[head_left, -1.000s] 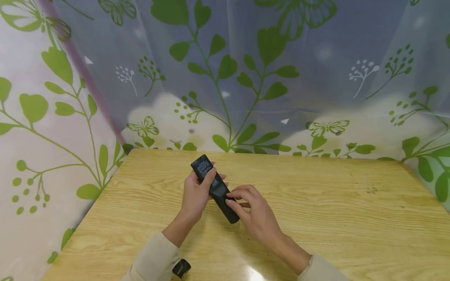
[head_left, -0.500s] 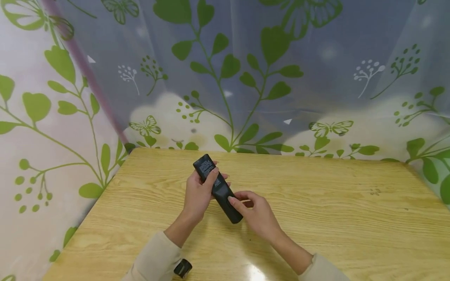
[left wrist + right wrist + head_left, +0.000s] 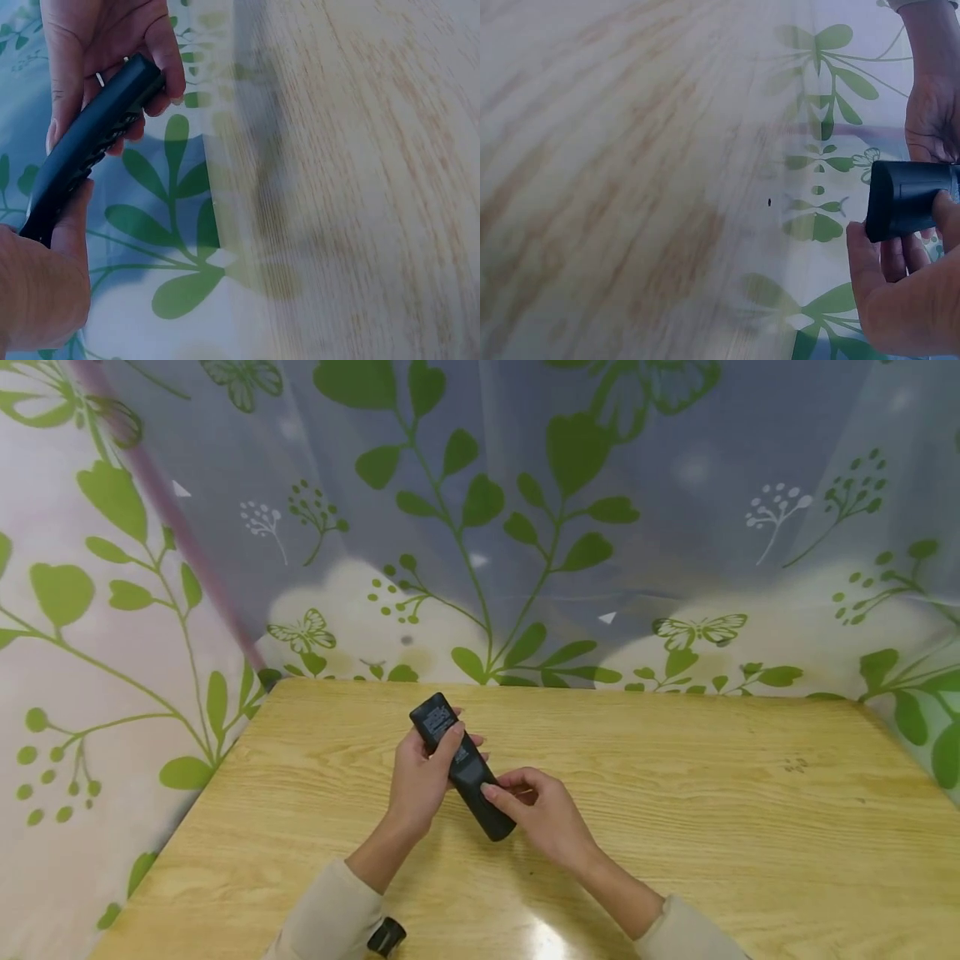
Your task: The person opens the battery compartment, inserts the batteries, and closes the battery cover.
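Observation:
A black remote control (image 3: 468, 768) is held slantwise above the table, its labelled back facing up in the head view. My left hand (image 3: 420, 781) grips its upper half, thumb laid across the back by the white printed labels. Near the lower end, my right hand (image 3: 551, 818) holds the right edge, with the thumb on the back and the fingers underneath. In the left wrist view the remote control (image 3: 97, 124) appears side-on, its buttons facing down. The right wrist view shows its blunt lower end (image 3: 911, 199) resting over the right hand's fingers (image 3: 866, 259).
Beneath the hands lies a wood-grain table (image 3: 675, 793). A small black object (image 3: 386, 937) shows beside the left sleeve (image 3: 330, 910). Cloth printed with green leaves and butterflies (image 3: 555, 552) hangs behind the table and along its left side.
My right hand has shifted from fingertips and thumb together at the back's edge to fingers underneath and thumb on the back. The left hand keeps its hold on the remote control.

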Demonstrator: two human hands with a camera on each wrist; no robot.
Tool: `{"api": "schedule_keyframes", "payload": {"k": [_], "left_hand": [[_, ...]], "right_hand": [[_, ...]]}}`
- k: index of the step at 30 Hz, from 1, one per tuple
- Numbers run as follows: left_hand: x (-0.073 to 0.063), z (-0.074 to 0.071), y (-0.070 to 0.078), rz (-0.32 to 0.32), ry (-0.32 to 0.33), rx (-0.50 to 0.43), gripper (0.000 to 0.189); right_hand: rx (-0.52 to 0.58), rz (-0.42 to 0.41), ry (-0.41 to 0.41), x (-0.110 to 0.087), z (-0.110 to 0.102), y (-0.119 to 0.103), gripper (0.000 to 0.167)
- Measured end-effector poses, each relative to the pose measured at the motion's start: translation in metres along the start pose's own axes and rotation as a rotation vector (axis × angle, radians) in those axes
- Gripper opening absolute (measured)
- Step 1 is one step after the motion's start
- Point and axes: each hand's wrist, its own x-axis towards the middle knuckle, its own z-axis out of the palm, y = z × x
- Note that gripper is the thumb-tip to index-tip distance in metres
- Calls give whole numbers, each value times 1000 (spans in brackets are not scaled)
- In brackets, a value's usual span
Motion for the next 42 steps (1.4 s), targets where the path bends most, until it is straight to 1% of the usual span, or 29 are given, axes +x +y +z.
{"api": "schedule_keyframes", "payload": {"k": [5,10,13,18,23,29,33,37,39,42], "left_hand": [[-2,-1,-1,-7,-24,7,31],[0,-2,-3,-10,-32,-10,33],[1,-2,-3,-8,-32,-22,33],[2,-4,-5,-6,-19,-33,32],[2,-5,-5,-5,-2,-20,32],[2,-3,-3,4,11,-3,34],[1,-3,-3,-3,6,-7,35],[2,-5,-3,-16,-32,-29,37],[2,-7,-3,-19,-64,-48,39],[1,-10,-3,-7,-125,-95,44]], "right_hand": [[-18,6,3,0,-1,1,35],[-27,13,18,-2,0,2,37],[-38,2,18,-4,0,3,40],[-97,-46,-9,-7,0,4,49],[-165,-109,-20,-9,2,3,55],[-293,-184,14,-10,4,1,55],[-329,-192,27,-12,4,-1,54],[-299,-176,32,-13,2,-1,52],[-274,-169,33,-14,1,-2,51],[-230,-157,34,-14,-1,-3,50]]}}
